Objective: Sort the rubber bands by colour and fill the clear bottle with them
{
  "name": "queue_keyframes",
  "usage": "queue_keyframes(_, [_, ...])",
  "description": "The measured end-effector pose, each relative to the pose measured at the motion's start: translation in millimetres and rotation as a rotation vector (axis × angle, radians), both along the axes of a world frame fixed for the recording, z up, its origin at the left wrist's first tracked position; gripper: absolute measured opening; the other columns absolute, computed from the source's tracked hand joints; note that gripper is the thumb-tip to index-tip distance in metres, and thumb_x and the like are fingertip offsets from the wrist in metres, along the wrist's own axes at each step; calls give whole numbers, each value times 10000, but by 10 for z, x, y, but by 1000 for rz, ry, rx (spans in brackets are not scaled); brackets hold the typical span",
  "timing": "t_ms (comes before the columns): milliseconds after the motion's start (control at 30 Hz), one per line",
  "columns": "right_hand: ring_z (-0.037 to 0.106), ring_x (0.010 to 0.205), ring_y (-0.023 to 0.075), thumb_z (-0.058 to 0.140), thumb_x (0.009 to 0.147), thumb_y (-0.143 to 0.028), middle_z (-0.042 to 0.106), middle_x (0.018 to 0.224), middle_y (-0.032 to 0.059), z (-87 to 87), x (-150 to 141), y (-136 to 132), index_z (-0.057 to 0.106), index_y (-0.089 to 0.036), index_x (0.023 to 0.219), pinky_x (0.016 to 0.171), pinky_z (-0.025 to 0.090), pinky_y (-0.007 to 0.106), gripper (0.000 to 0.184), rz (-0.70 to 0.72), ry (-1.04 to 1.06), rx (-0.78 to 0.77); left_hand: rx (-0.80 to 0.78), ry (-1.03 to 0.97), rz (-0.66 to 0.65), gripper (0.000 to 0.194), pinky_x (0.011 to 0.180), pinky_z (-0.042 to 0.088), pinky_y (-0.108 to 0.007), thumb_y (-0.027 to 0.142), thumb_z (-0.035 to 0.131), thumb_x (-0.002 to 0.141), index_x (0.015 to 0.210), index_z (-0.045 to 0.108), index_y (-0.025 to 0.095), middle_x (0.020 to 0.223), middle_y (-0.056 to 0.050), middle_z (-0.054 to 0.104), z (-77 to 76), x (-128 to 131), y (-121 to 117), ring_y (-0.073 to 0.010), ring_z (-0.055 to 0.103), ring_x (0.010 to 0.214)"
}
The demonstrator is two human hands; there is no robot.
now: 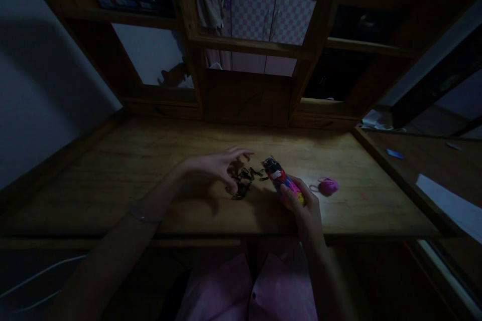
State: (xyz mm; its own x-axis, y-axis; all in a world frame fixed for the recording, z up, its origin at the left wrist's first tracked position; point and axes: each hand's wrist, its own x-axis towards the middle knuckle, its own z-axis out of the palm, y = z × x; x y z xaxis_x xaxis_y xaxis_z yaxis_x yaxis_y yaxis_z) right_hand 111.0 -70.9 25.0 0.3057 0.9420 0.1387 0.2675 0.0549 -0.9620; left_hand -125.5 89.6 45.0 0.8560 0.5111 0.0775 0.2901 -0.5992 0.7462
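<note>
My left hand (228,164) arches over a small heap of dark, thin, tangled pieces (244,185) on the wooden tabletop (150,150). Its fingers and thumb are spread apart, and the thumb reaches the heap's left side. What the pieces are is too dark to tell. In my right hand (303,203) is a colourful cylindrical container (283,183) with pink, blue, red and yellow patches. It is tilted, its black end pointing up and left towards the heap. Right of that hand lies a pink rounded thing (329,186) with a thin cord loop.
A wooden shelf unit (248,95) with open compartments and small drawers rises behind the tabletop. White paper (448,203) and a small blue card (394,153) lie on the surface at right. A white wall (37,85) stands at left.
</note>
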Motion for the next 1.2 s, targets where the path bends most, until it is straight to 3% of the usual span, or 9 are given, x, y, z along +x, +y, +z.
queue_keyframes(100, [608,898,232,625,835,-482,694,960,38,-18,16,6,686,-192,1070,765,450,292,378,-23,18,16,128,86,-48,1229,1122,288,-501,532,905,370,1456,380,298,1435,-119,401,-103,-14,-32,-354,341,1338])
queue_keyframes(200, [607,892,223,629,838,-468,695,952,25,-38,28,11,685,-197,1073,764,443,281,363,-16,30,18,212,117,16,1233,1148,179,-568,576,891,383,1466,366,306,1521,-142,298,-218,6,-38,-406,196,1412])
queue_keyframes(300, [608,904,223,636,836,-462,696,947,21,-49,28,13,688,-198,1064,780,438,280,353,-19,40,23,200,129,59,1254,1147,172,-581,588,882,408,1491,318,300,1578,-154,176,-297,33,-22,-422,100,1442])
queue_keyframes(433, [609,930,225,633,842,-458,695,973,23,-46,18,17,685,-197,1072,802,436,282,351,-13,48,31,130,76,-32,1153,1137,279,-490,527,883,474,1471,354,291,1499,-126,321,-258,79,-29,-348,257,1403])
queue_keyframes(633, [612,905,227,634,835,-471,692,955,29,-33,21,11,691,-194,1054,783,448,286,358,-8,39,26,34,74,-91,718,986,430,-363,397,815,663,1307,529,253,1195,-68,583,-75,153,-136,-242,539,1123])
queue_keyframes(900, [603,904,234,599,845,-476,695,960,42,-8,-1,0,690,-188,1064,782,443,300,373,-33,0,35,215,-22,-6,388,1102,295,-406,299,617,844,1228,588,254,1319,-76,518,-120,411,-247,-253,430,1264])
queue_keyframes(1000, [603,904,234,604,841,-472,695,956,42,-8,0,2,693,-190,1052,781,444,302,364,-40,2,28,202,4,-45,227,1082,300,-413,197,538,855,1045,656,235,1167,-48,613,-116,444,-263,-238,499,1165])
queue_keyframes(1100, [602,902,234,612,833,-481,690,950,43,-4,-6,4,688,-190,1050,773,447,302,371,-36,26,18,165,-10,-34,211,1011,365,-377,124,462,849,893,652,204,974,-27,645,-105,425,-254,-202,567,1000])
queue_keyframes(1200, [603,877,232,613,821,-507,688,921,44,15,-26,4,688,-180,1025,755,449,299,393,-60,40,17,153,-70,20,248,964,416,-354,109,439,844,939,652,194,1003,-43,625,-113,409,-234,-197,571,984])
